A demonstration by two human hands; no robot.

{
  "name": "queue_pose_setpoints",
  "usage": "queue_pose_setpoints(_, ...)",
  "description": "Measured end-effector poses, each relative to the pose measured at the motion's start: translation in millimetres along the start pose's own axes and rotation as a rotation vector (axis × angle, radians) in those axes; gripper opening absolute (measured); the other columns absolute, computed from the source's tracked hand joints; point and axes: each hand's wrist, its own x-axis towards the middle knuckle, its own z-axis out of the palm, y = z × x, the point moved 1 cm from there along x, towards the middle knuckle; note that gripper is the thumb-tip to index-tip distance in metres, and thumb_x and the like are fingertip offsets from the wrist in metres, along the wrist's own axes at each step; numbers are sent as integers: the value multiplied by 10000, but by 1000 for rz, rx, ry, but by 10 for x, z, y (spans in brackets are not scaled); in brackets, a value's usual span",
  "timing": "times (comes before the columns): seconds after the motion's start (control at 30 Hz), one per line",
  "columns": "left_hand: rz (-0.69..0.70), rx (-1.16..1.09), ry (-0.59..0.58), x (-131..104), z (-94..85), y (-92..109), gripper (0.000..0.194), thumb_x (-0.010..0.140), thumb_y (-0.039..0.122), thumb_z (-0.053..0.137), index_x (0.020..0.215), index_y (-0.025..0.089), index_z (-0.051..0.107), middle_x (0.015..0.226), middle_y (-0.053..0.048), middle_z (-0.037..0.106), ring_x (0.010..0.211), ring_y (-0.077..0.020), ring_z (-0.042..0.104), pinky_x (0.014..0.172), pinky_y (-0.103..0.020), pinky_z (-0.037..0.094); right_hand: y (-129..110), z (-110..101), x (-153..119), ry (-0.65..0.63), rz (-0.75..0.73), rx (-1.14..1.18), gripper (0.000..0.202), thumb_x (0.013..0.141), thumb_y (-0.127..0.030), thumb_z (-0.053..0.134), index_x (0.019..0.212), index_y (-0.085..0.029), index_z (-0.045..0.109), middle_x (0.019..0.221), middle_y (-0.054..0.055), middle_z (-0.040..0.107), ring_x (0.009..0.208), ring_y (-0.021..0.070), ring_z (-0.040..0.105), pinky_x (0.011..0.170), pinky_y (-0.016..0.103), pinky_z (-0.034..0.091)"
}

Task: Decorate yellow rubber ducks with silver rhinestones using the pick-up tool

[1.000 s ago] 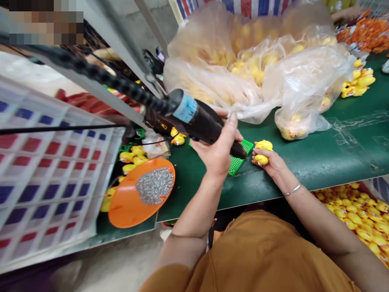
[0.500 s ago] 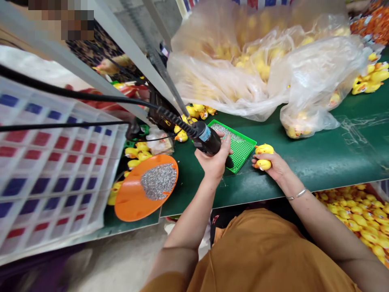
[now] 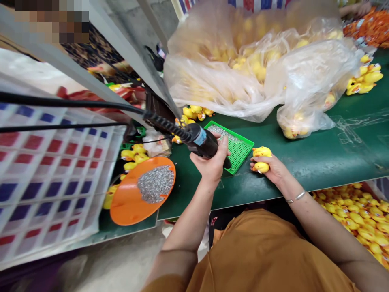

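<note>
A black electric screwdriver [image 3: 203, 142] with a coiled cord is gripped by my left hand [image 3: 212, 164], its tip pointing down to the right over the near part of a green perforated tray [image 3: 240, 151]. Small silvery pieces, seemingly screws [image 3: 223, 132], lie at the tray's far end. To the right of the tray, my right hand [image 3: 277, 169] is closed around yellow toy ducks [image 3: 261, 152]. Two rounded yellow parts show between its fingers; I cannot tell whether they are joined. The ducks are apart from the screwdriver tip.
At left, an orange dish [image 3: 124, 207] holds many silvery screws [image 3: 156, 183], beside a checkered crate [image 3: 45, 174]. Behind the tray lies a large plastic bag [image 3: 219, 87] of yellow ducks. More ducks [image 3: 355, 215] fill a container at lower right. Another person's hand [image 3: 363, 9] shows at top right.
The surroundings have shifted slightly left in view. Both hands keep their holds, and the screwdriver stays over the tray. Another person's hand has come into sight at the top right.
</note>
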Motion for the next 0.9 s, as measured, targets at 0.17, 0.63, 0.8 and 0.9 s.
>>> queue_pose_setpoints(0.17,97,-89,-2,61,68,205,199,771,313,824,823,220,656,533,73,569,422,-95,570,469,-255,502,10,86,-116,-133,48,106,366,644,-105,781,971,-176,632,866,104,795,697,243,772,604,309,646)
queue_pose_setpoints(0.63,137,-199,12,144,153,303,130,782,213,791,818,237,669,530,68,583,412,-102,543,465,-277,496,81,363,-11,-160,127,179,195,624,-83,740,791,-141,660,744,98,769,696,200,752,743,293,654)
queue_pose_setpoints(0.8,157,-169,66,224,148,216,191,752,267,830,827,231,657,516,67,567,399,-112,535,456,-295,480,-1,456,47,-121,84,71,352,621,-104,762,949,-165,648,879,105,797,745,260,781,578,282,635)
queue_pose_setpoints(0.9,181,-130,73,242,144,250,200,775,298,826,837,243,643,530,66,566,418,-118,547,489,-313,498,-36,470,65,-51,41,-34,403,619,-98,779,989,-165,636,788,85,777,683,261,773,484,251,591)
